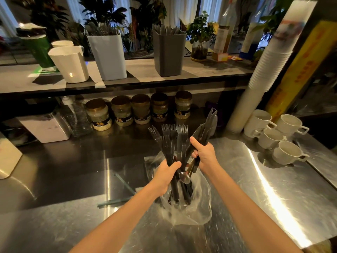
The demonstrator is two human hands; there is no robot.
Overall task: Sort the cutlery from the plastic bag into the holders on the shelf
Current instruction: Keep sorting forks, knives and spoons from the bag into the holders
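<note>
Head view puts us at a shiny steel worktop [255, 198] under a long grey shelf [200, 68]. On the shelf, up and away from us, a pale blue square plastic holder [107, 57] stands to the left and a dark grey square plastic holder [168, 53] almost straight ahead. Just beneath our hands the clear plastic bag [200, 212] lies on the worktop, with cutlery standing upright in it, heads up. Our left hand [165, 177] grips the bundle of black forks [169, 137], nearer the pale holder, while our right hand [205, 154] clutches the black knives [209, 123], nearer the dark one.

Black forks [168, 141], dark grey holder [168, 55], pale blue holder [108, 57], white cups [287, 152].
</note>
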